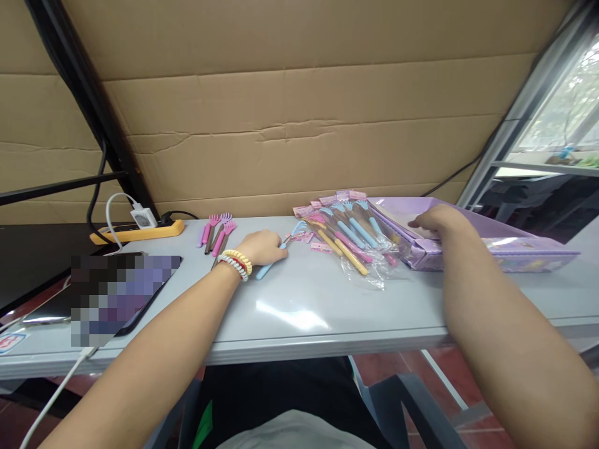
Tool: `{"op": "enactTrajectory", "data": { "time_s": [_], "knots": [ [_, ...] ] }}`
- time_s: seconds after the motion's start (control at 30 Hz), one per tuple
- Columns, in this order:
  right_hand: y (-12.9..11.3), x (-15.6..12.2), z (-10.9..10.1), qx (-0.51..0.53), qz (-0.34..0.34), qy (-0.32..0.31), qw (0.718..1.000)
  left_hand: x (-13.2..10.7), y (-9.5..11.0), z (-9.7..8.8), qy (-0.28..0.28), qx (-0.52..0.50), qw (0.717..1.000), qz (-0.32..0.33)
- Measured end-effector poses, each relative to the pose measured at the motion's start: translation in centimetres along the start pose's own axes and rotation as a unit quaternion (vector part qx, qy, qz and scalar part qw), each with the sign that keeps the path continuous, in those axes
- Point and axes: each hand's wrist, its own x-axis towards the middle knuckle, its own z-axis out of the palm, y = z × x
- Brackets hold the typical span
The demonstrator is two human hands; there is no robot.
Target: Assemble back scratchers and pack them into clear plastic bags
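My left hand (262, 247), with bead bracelets at the wrist, is closed on a blue back scratcher (276, 255) that lies on the grey table (304, 312). To its left lie a few pink and purple back scratchers (216, 234) out of their wrappers. My right hand (437, 221) rests on a flat purple box (491, 243) at the right, fingers curled over its near edge. Between the hands lies a fanned pile of wrapped back scratchers (349, 234) in blue, pink and yellow.
A yellow power strip (140, 234) with a white charger sits at the back left. A dark tablet or phone (116, 293), partly blurred, lies at the left with a white cable. Cardboard sheets form the back wall. A chair stands below the table edge.
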Motion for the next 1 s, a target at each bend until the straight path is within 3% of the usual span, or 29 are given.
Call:
{"op": "enactTrajectory", "data": {
  "time_s": [0.07, 0.13, 0.23, 0.3, 0.37, 0.43, 0.53, 0.6, 0.67, 0.8, 0.87, 0.93, 1.0],
  "knots": [
    [-0.1, -0.5, -0.7, 0.028, 0.067, 0.018, 0.997, 0.1, 0.0, 0.0, 0.001, 0.002, 1.000, -0.008],
    [-0.8, -1.4, -1.5, 0.084, 0.075, 0.092, 0.989, 0.2, -0.1, 0.0, 0.003, 0.004, 1.000, -0.025],
    [-3.4, -3.8, -2.2, 0.185, -0.043, 0.180, 0.965, 0.3, -0.1, 0.0, 0.008, 0.002, 0.998, -0.063],
    [-5.9, -6.0, -2.1, 0.273, -0.171, 0.169, 0.932, 0.3, -0.2, -0.1, 0.013, -0.008, 0.996, -0.085],
    [-8.2, -8.5, -1.5, 0.371, -0.300, 0.088, 0.875, 0.3, -0.2, -0.1, 0.018, -0.023, 0.994, -0.106],
    [-10.0, -10.9, -0.7, 0.431, -0.402, -0.053, 0.806, 0.3, -0.3, -0.2, 0.030, -0.041, 0.990, -0.135],
    [-11.4, -13.3, 0.5, 0.443, -0.447, -0.271, 0.728, 0.1, -0.5, -0.7, 0.064, -0.073, 0.978, -0.184],
    [-11.8, -13.9, 1.1, 0.420, -0.438, -0.370, 0.704, 0.0, -0.8, -1.2, 0.098, -0.096, 0.968, -0.212],
    [-11.9, -14.0, 1.5, 0.411, -0.413, -0.402, 0.706, -0.2, -1.0, -1.6, 0.130, -0.111, 0.957, -0.234],
    [-12.0, -13.5, 1.7, 0.461, -0.368, -0.365, 0.720, -0.2, -1.4, -1.8, 0.163, -0.127, 0.948, -0.244],
    [-12.0, -13.2, 1.8, 0.435, -0.357, -0.338, 0.754, -0.2, -1.4, -1.8, 0.172, -0.127, 0.947, -0.239],
    [-11.9, -12.8, 1.9, 0.337, -0.359, -0.318, 0.810, -0.1, -1.3, -1.7, 0.172, -0.123, 0.949, -0.233],
    [-11.8, -12.6, 2.1, 0.218, -0.373, -0.305, 0.849, -0.2, -1.1, -1.7, 0.163, -0.118, 0.952, -0.231]
  ]
}}
